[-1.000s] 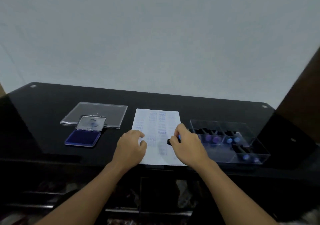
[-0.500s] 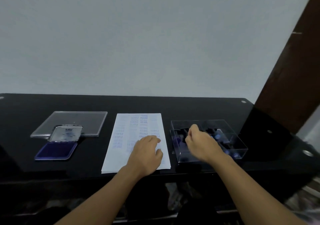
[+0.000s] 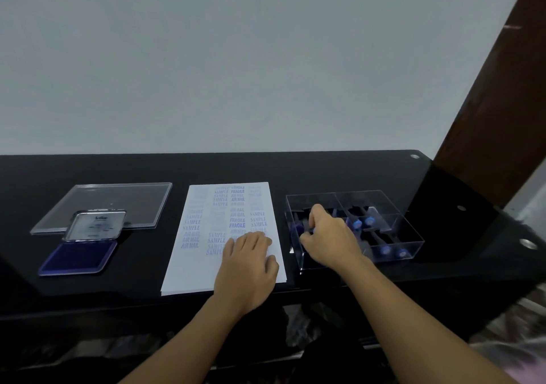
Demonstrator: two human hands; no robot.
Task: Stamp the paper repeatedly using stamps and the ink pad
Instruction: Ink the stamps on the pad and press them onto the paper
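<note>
A white paper (image 3: pixel 206 236) covered with blue stamped words lies on the black table, with my left hand (image 3: pixel 248 261) resting flat on its lower right part. To the left sits the open ink pad (image 3: pixel 78 256), its blue pad facing up and its lid (image 3: pixel 96 225) raised. A clear compartment box (image 3: pixel 393 237) to the right of the paper holds several stamps (image 3: pixel 362 222) with blue ends. My right hand (image 3: pixel 331 236) reaches into the box's left side, where its curled fingers pinch a dark stamp (image 3: pixel 299 230). Most of that stamp is hidden by the fingers.
The clear box lid (image 3: pixel 118 202) lies flat behind the ink pad. The black glass table (image 3: pixel 325 171) ends at a front edge just below the paper. A brown wooden post (image 3: pixel 490 103) rises at the right.
My right hand carried the stamp off the paper and to the right, into the clear box. My left hand slid toward the paper's lower right. The view swung right.
</note>
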